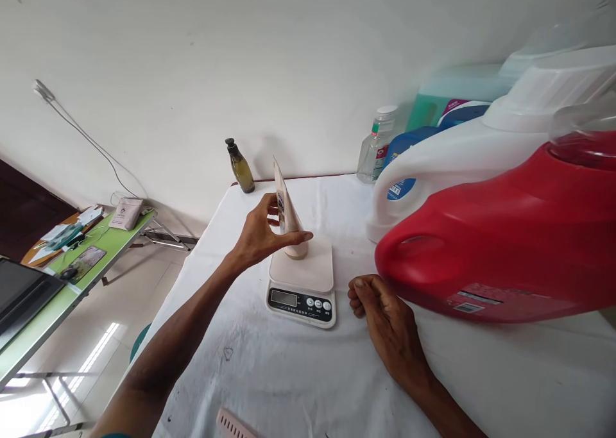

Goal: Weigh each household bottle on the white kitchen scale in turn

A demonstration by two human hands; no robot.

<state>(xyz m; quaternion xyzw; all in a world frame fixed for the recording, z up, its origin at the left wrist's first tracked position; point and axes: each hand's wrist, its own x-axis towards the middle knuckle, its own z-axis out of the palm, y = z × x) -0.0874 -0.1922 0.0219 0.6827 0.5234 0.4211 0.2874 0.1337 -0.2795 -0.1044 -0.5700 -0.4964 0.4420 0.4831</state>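
Note:
My left hand (261,234) grips a pale squeeze tube (289,217), thumb along its near side and the fingers behind it. The tube stands cap down on the platform of a white digital kitchen scale (320,271), its flat sealed end pointing up. No digits can be made out on the scale's display (283,298). To the right of the scale, my right hand (387,322) is curled into a loose fist over the white cloth, with the thumb against the index finger and nothing visible in it. It lies close to the big red jug (481,245).
Behind the red jug stand a white jug (443,146) and a clear bottle (369,156). A dark-capped olive bottle (240,168) is by the wall. A pink slotted strip (233,425) lies at the front. Left is a green table (103,265) with a laptop (24,297).

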